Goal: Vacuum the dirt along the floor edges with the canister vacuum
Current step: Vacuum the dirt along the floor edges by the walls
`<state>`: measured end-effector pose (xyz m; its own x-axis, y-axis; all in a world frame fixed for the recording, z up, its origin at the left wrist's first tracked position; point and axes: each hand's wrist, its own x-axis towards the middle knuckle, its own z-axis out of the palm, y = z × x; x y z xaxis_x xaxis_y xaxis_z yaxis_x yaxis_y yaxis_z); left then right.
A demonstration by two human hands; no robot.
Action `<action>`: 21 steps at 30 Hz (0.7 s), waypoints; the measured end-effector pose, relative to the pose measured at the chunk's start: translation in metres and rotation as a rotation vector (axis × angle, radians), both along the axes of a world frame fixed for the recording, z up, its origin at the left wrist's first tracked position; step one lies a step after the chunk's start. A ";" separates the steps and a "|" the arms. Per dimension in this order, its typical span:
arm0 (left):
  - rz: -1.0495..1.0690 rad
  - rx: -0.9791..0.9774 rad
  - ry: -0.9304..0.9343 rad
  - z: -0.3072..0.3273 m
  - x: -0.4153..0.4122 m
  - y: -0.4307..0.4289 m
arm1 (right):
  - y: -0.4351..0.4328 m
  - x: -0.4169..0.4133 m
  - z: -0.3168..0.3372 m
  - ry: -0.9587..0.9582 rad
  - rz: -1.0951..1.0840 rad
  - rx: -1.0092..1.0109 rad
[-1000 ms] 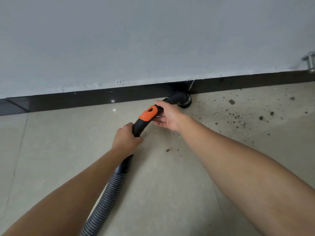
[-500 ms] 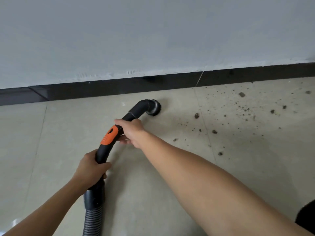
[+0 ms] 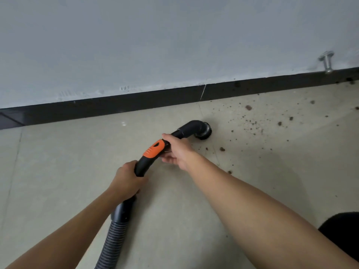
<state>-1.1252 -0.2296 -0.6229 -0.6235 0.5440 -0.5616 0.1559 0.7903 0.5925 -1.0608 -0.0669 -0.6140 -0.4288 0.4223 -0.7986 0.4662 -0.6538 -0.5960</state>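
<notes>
My left hand (image 3: 127, 178) fully wrapped round the vacuum handle (image 3: 149, 158); right hand (image 3: 177, 150) fingers curled pinching it ahead; brush nozzle (image 3: 205, 131) beyond, dirt (image 3: 222, 149) right.

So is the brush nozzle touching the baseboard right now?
No, the brush nozzle sits out on the floor tile, with bare floor between it and the baseboard.

Hands (image 3: 153, 167) grip vacuum handle (image 3: 150, 156); dirt (image 3: 252, 125) nearby

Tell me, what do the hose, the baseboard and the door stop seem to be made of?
Hose: likely flexible plastic, grey, ribbed.
Baseboard: probably glazed tile or stone, glossy black with a visible joint.
Door stop: metal, shiny silver.
</notes>
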 end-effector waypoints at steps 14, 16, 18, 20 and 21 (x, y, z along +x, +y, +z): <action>-0.040 -0.010 -0.009 -0.001 0.010 -0.040 | -0.041 0.017 -0.001 -0.023 -0.011 0.003; -0.105 0.005 -0.009 -0.003 0.015 -0.014 | -0.022 0.031 0.002 -0.051 -0.078 0.027; -0.165 0.014 -0.015 -0.004 0.021 0.005 | -0.008 0.045 0.001 -0.066 -0.148 0.043; -0.216 0.019 -0.019 -0.006 0.026 0.016 | -0.001 0.055 -0.003 -0.072 -0.209 0.054; -0.236 0.019 -0.018 -0.006 0.027 0.019 | 0.001 0.059 -0.005 -0.074 -0.233 0.057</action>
